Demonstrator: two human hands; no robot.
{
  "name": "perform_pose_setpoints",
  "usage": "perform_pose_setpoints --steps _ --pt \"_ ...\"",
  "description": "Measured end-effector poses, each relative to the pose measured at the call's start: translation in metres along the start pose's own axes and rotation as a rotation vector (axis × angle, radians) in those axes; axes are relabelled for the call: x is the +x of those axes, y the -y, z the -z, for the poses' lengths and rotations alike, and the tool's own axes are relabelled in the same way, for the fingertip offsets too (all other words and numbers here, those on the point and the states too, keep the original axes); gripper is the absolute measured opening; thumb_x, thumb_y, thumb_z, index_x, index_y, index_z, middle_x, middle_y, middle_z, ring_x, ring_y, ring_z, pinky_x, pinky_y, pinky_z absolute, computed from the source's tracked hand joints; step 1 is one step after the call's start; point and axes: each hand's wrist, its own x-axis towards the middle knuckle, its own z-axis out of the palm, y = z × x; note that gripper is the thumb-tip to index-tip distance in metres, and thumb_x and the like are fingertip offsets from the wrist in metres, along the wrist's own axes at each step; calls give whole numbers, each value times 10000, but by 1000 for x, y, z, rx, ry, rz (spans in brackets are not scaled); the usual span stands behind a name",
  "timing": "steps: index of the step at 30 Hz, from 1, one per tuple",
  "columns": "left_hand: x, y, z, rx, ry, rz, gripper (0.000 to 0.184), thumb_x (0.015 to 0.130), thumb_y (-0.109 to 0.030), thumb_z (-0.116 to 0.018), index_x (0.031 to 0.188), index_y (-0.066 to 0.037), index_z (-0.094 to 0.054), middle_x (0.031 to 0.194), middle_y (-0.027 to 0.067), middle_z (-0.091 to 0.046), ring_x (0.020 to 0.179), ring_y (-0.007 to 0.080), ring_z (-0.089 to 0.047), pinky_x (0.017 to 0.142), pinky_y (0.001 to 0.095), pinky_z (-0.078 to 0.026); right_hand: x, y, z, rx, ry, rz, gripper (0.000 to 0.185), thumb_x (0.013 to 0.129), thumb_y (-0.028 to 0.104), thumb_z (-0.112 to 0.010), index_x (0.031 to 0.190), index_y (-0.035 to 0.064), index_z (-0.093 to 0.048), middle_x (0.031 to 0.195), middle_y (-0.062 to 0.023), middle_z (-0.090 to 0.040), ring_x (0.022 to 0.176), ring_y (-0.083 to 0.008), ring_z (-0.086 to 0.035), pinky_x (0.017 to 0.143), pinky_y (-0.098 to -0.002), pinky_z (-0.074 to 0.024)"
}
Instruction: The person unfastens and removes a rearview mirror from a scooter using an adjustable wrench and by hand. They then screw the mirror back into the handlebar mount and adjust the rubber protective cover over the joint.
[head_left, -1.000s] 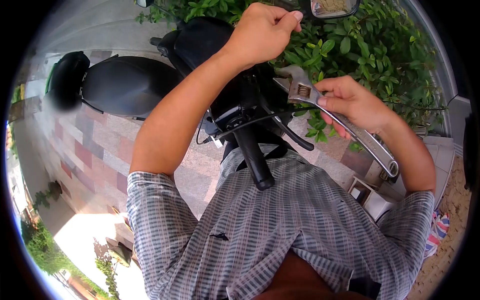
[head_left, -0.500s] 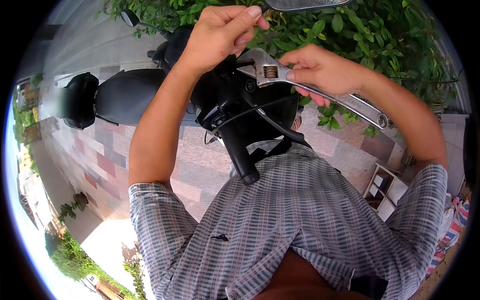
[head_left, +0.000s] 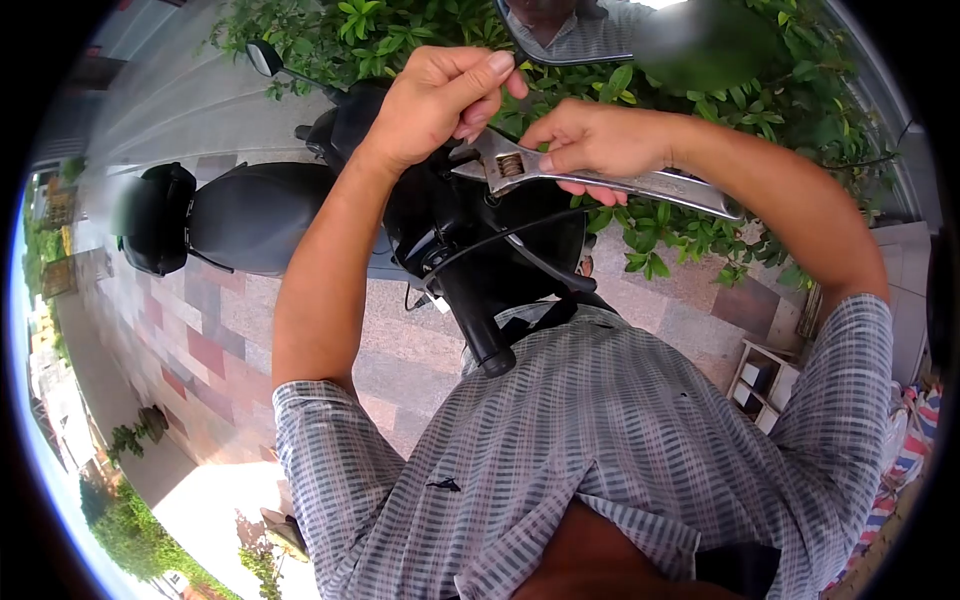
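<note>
Left hand (head_left: 425,110): up by the near mirror (head_left: 580,42), fingers curled in tight on it below the glass, thumb tip right at the edge. The hand hid most of what it gripped, tbh.
Right hand (head_left: 605,140): fingers wrapped snugly around the wrench (head_left: 665,188), just behind its head.
Wrench: over the bike's (head_left: 262,217) front end, jaws facing left just below the left hand, handle sloping down to the right. Couldn't tell if the jaws were actually on a nut.
Bike: mostly black, grip (head_left: 477,322) pointing at the checked shirt (head_left: 600,400), lever (head_left: 556,268) beside it.
Far mirror (head_left: 263,59): off left of both hands.
Bushes (head_left: 345,35): leafy, behind the hands.
Box (head_left: 760,383): divided, near the right sleeve (head_left: 835,390).
</note>
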Motion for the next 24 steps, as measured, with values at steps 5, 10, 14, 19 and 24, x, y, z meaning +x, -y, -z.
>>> perform_pose_setpoints --steps 5,10,14,19,24 --pt "-7 -9 -3 60 51 4 495 1084 -357 -477 768 2 -604 576 18 -477 511 99 -411 507 264 -357 -10 0 -6 10 -9 -2 303 1037 173 -494 1227 -31 -612 753 -68 -614 518 -145 -633 448 -299 -523" --pt "-6 2 4 107 87 -180 577 1072 -355 -484 605 -22 -551 580 24 -525 546 101 -448 543 274 -366 -18 -4 -3 42 -22 -40 354 1042 169 -493 1313 -47 -563 751 -71 -611 513 -152 -633 452 -301 -520" --pt "-6 1 1 134 60 -221 551 1046 -308 -473 583 -13 -518 578 42 -524 565 127 -456 573 301 -384 -21 -9 -3 49 -12 -39 401 1062 164 -472 1411 -33 -495 743 -50 -593 491 -128 -609 446 -270 -506" --pt "-16 1 9 126 72 -196 378 986 -217 -471 704 16 -564 633 62 -532 593 162 -490 612 301 -405 -20 -36 -12 153 -106 -42 447 1053 186 -516 1434 -46 -491 752 -67 -618 512 -154 -631 452 -302 -518" --pt "-35 -5 1 98 -28 -253 320 870 -212 -495 837 71 -641 770 94 -613 743 186 -566 718 307 -451 -38 -26 -17 73 -131 -5 491 1049 183 -530 1471 -57 -457 773 -75 -635 513 -157 -632 459 -308 -526"
